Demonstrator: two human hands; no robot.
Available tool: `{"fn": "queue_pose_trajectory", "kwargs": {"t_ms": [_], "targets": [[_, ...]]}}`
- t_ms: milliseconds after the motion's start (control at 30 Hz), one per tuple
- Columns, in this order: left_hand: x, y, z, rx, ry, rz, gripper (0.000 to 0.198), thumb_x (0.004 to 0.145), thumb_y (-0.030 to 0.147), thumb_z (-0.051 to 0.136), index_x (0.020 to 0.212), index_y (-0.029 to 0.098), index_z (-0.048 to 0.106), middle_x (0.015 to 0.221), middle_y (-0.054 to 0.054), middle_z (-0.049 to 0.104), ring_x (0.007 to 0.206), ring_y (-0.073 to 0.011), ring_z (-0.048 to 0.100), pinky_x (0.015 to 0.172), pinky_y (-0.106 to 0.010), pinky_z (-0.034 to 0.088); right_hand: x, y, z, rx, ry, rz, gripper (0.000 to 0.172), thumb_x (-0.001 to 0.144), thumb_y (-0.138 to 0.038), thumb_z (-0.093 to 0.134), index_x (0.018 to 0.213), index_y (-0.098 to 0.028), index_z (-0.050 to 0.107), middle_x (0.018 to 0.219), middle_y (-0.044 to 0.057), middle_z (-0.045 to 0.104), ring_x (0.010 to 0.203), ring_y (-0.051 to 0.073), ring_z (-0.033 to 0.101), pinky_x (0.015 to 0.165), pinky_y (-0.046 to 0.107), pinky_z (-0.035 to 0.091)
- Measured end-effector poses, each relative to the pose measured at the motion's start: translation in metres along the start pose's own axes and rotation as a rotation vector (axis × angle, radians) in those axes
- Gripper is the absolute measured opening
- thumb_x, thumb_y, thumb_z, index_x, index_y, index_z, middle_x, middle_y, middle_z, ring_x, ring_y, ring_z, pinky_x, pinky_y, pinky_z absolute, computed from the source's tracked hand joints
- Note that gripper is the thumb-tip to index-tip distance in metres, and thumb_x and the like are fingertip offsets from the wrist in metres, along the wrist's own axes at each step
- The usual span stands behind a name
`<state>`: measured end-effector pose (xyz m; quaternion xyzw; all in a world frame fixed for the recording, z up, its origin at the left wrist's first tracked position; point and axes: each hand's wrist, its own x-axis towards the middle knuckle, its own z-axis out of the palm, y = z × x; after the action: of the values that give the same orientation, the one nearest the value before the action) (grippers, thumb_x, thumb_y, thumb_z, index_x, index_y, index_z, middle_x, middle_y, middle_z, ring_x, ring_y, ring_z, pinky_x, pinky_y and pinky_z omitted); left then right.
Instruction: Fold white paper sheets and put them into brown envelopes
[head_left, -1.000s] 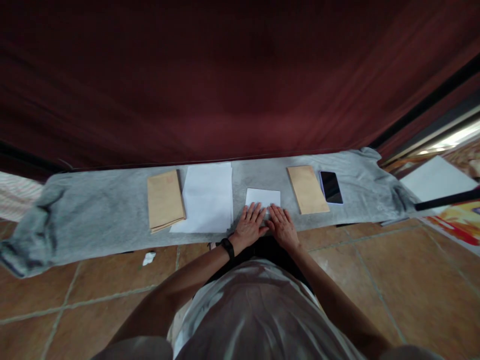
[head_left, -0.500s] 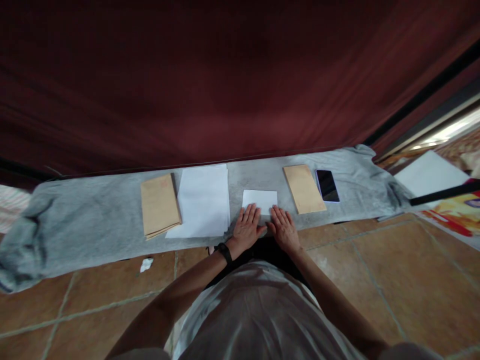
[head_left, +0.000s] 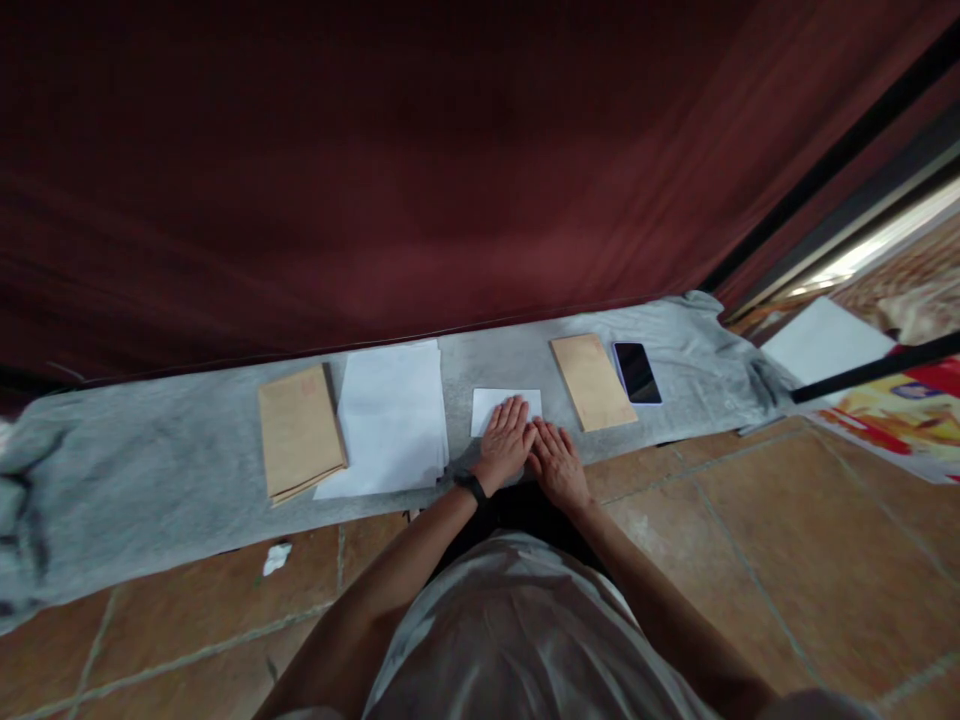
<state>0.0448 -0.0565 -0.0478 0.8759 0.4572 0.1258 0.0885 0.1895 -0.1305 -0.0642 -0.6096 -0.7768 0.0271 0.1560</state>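
A small white paper, apparently folded, lies on the grey cloth-covered bench. My left hand rests flat across its middle and right part, fingers stretched out. Beside it, my right hand lies flat with its fingers extended, touching the left hand near the paper's lower right corner. To the left is a stack of larger white sheets, next to several brown envelopes. Another brown envelope or stack sits to the right of my hands.
A phone lies beside the right-hand envelope. Dark red fabric rises behind the bench. A crumpled white scrap is on the tiled floor. At far right are a white sheet, a black bar and a colourful printed item.
My left hand has moved up and right over the small paper, coming against my right hand. The camera view has shifted slightly.
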Motion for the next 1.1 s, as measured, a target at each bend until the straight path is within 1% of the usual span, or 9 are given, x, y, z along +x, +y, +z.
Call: {"fn": "queue_pose_trajectory", "kwargs": {"t_ms": [133,300,467,567,667,833,933,1100], "targets": [[0.005,-0.012,0.001,0.028,-0.002,-0.040,0.060,0.104,0.034,0.028,0.155,0.004,0.029,0.163,-0.017,0.029,0.154,-0.0252,0.019,0.126,-0.047,0.021,0.001,-0.002,-0.003,0.011,0.001,0.011,0.053,0.105,-0.036,0.039,0.154,-0.017,0.038,0.158,0.011,0.041,0.147,0.026,0.037,0.121,0.048,0.025],[0.003,-0.026,-0.004,0.077,-0.020,-0.145,0.062,0.104,0.036,0.029,0.156,0.004,0.028,0.165,-0.017,0.025,0.155,-0.0258,0.017,0.126,-0.045,0.020,0.002,-0.004,-0.005,0.026,0.002,0.026,0.054,0.105,-0.037,0.040,0.155,-0.017,0.035,0.158,0.011,0.042,0.146,0.026,0.038,0.121,0.048,0.026],[-0.004,-0.030,-0.008,0.102,-0.018,-0.259,0.063,0.102,0.037,0.032,0.156,0.003,0.029,0.164,-0.018,0.025,0.155,-0.0273,0.017,0.126,-0.046,0.020,0.001,-0.003,-0.006,0.046,-0.001,0.029,0.054,0.105,-0.037,0.040,0.155,-0.017,0.037,0.158,0.011,0.041,0.147,0.026,0.037,0.122,0.048,0.026],[-0.010,-0.030,-0.009,0.102,0.002,-0.295,0.064,0.102,0.037,0.033,0.156,0.003,0.028,0.164,-0.019,0.027,0.155,-0.0272,0.018,0.125,-0.047,0.021,0.003,-0.003,-0.006,0.060,-0.003,0.044,0.051,0.106,-0.037,0.037,0.153,-0.017,0.039,0.158,0.010,0.042,0.147,0.026,0.037,0.122,0.050,0.025],[-0.014,-0.030,-0.008,0.094,0.031,-0.294,0.063,0.102,0.036,0.032,0.155,0.003,0.029,0.163,-0.019,0.028,0.154,-0.0274,0.018,0.125,-0.048,0.022,0.015,-0.005,-0.006,0.072,0.001,0.055,0.050,0.106,-0.037,0.036,0.152,-0.016,0.043,0.157,0.010,0.044,0.147,0.027,0.037,0.122,0.051,0.024],[-0.015,-0.032,-0.005,0.058,0.064,-0.281,0.064,0.101,0.036,0.033,0.155,0.001,0.029,0.163,-0.022,0.027,0.154,-0.0294,0.019,0.124,-0.051,0.022,0.047,-0.004,-0.004,0.083,-0.038,0.049,0.048,0.105,-0.035,0.037,0.148,-0.017,0.049,0.156,0.010,0.045,0.146,0.027,0.038,0.122,0.051,0.024],[-0.015,-0.032,-0.004,0.043,0.083,-0.270,0.064,0.101,0.036,0.034,0.155,0.002,0.028,0.163,-0.022,0.027,0.154,-0.0297,0.018,0.124,-0.053,0.022,0.060,0.004,-0.001,0.068,-0.062,0.074,0.049,0.105,-0.036,0.036,0.150,-0.019,0.047,0.157,0.010,0.043,0.147,0.027,0.036,0.121,0.051,0.025],[-0.015,-0.032,-0.003,0.041,0.084,-0.275,0.064,0.101,0.036,0.034,0.155,0.003,0.028,0.163,-0.021,0.027,0.154,-0.0287,0.019,0.124,-0.052,0.022,0.068,0.017,0.003,0.035,-0.053,0.097,0.051,0.105,-0.038,0.036,0.152,-0.021,0.043,0.159,0.009,0.041,0.147,0.027,0.036,0.120,0.048,0.025]]}}
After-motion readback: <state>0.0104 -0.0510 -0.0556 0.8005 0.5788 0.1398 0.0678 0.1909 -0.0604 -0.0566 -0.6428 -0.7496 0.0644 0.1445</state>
